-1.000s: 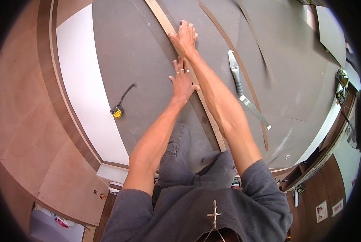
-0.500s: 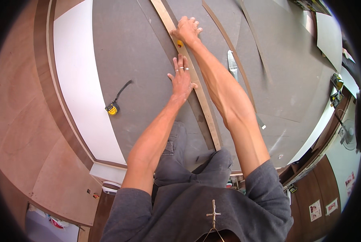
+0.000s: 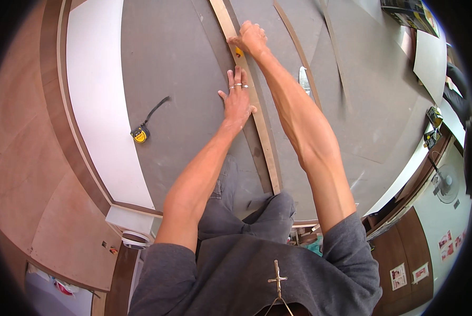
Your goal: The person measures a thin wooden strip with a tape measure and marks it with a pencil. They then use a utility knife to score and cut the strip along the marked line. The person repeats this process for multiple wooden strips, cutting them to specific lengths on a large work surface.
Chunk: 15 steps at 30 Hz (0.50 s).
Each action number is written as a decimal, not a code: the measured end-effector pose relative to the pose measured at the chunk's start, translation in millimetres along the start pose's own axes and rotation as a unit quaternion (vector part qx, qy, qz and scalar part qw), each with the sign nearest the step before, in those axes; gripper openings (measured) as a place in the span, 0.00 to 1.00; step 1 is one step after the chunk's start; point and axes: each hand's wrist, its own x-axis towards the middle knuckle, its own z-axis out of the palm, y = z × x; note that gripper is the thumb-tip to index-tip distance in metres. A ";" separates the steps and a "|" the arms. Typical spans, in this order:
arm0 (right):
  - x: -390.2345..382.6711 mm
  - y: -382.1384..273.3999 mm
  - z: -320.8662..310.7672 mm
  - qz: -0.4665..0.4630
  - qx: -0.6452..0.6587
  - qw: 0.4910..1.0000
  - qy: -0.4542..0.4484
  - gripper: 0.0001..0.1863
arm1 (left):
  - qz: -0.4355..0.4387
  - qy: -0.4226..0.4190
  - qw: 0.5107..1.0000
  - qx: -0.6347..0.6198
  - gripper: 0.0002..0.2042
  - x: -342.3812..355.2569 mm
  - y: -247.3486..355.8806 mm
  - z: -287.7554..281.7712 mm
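Observation:
A long pale wooden strip [image 3: 264,139] runs away from my knees across the grey-brown sheet [image 3: 178,58]. My left hand [image 3: 238,102] lies on it with ringed fingers stretched forward and the thumb on its right side. Farther up, my right hand [image 3: 252,39] is closed beside the strip, its thumb reaching across the wood. A small yellow piece [image 3: 239,52] shows just below that hand. Whatever the curled fingers hold is hidden. Along the left side of the wooden strip lies a darker flat strip [image 3: 254,150].
A yellow-and-black tape measure [image 3: 140,134] lies at left with a black strap. Right of my right forearm are a shiny flat blade-like piece [image 3: 304,80], a thin brown strip [image 3: 297,45] and another thin strip [image 3: 335,50]. A white panel [image 3: 95,95] borders the left side.
The whole view has shifted slightly. My right hand has turned a little and its fingers look more curled. My left hand stays on the wooden strip.

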 end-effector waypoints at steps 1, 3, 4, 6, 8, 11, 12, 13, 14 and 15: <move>-1.7 0.0 2.5 -0.009 -0.009 1.000 0.020 0.41 | -0.002 -0.001 1.000 0.000 0.67 0.2 -0.1 0.4; -4.8 0.5 8.4 -0.026 -0.028 0.997 0.062 0.42 | -0.005 -0.004 1.000 -0.001 0.68 1.0 -0.5 0.7; -1.4 2.2 8.6 -0.024 -0.020 0.998 0.047 0.42 | -0.004 -0.004 1.000 -0.003 0.68 0.8 -0.3 0.9; 7.3 8.0 4.2 -0.021 -0.003 1.000 0.018 0.41 | -0.001 -0.004 1.000 -0.008 0.68 0.3 0.9 0.9; 13.3 12.3 0.7 -0.036 -0.013 0.999 -0.027 0.39 | -0.002 -0.009 1.000 -0.010 0.68 0.7 1.4 -0.7; 13.7 11.9 -10.7 -0.063 -0.021 0.995 -0.074 0.37 | -0.001 -0.007 1.000 -0.012 0.68 -0.2 0.0 -0.5; 12.7 12.1 -13.3 -0.072 -0.023 0.993 -0.086 0.36 | 0.001 -0.005 1.000 -0.013 0.68 -0.3 -0.4 0.7; 11.4 9.9 -13.9 -0.070 -0.031 0.994 -0.080 0.36 | 0.002 -0.001 1.000 -0.010 0.68 0.1 -0.9 1.7; 10.0 6.5 -13.5 -0.067 -0.040 0.994 -0.074 0.35 | 0.003 0.003 1.000 -0.008 0.68 1.0 -1.5 2.6; 9.1 5.7 -11.8 -0.065 -0.048 0.994 -0.068 0.35 | 0.004 0.007 1.000 -0.007 0.68 1.3 -1.2 3.3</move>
